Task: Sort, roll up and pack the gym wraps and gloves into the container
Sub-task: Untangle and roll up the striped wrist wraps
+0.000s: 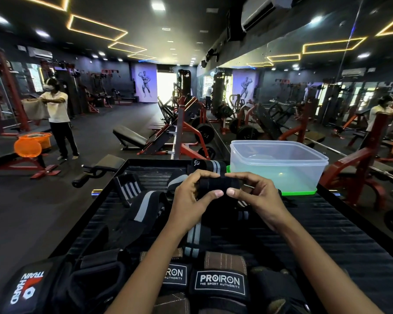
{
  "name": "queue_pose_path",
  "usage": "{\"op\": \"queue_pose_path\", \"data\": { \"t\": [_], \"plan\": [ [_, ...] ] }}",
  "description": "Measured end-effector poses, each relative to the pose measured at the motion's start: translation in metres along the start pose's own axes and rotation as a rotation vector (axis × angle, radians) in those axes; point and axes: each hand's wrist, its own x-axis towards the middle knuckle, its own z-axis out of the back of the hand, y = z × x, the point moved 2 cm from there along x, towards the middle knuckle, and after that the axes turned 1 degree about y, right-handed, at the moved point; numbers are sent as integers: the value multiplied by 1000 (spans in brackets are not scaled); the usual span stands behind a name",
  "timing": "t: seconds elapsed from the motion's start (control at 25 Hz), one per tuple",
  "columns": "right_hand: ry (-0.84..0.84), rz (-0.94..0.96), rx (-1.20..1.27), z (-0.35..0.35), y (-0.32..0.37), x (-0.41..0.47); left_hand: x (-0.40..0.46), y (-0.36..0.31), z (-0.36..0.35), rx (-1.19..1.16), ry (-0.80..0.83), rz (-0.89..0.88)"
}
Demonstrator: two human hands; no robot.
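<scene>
Gloves (219,283) marked PROIRON lie nearest the viewer, at the close edge of the black ribbed tray (340,225), under the forearms. Above them, the left hand (191,196) and the right hand (258,196) both pinch a black wrist wrap (218,185) between thumb and curled fingers, one hand at each end of a tight roll, thumbs nearly meeting at its middle. It appears the roll is being finished or tightened; doing it well likely means keeping even tension at both ends so the layers do not telescope, and pressing the fastening end flat before letting go. Just beyond the hands and to the right stands the clear container (279,165), open and seemingly without contents, on a green lid (302,191), so the carry to it is short. Left of the container lies a loose pile of black-and-grey striped wraps (143,207), some unrolled, one rolled wrap (210,165) sitting just behind the hands. Far left of the container, well apart, a person (58,118) stands on the gym floor.
</scene>
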Motion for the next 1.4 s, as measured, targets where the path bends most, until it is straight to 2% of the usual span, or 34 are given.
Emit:
{"op": "queue_pose_path", "data": {
  "t": [0.12,0.32,0.52,0.72,0.96,1.12,1.32,1.4],
  "plan": [
    [46,33,-6,-3,4,-1,-1,-1,1,-19,-31,13],
    [-2,13,1,-1,8,-2,1,1,2,0,57,-5],
    [46,37,-28,-1,5,-2,-1,0,2,-20,-7,12],
    [-20,21,-14,2,7,-3,-1,1,-1,12,97,-29],
    [35,19,-18,-3,10,-4,0,2,2,24,-4,-17],
    [10,6,-28,1,6,-2,0,-2,0,-29,64,-32],
    [61,33,9,-3,6,-3,-2,-4,1,18,-26,-48],
    [53,30,-14,-2,7,-3,-3,-2,-3,103,52,-62]
  ]
}}
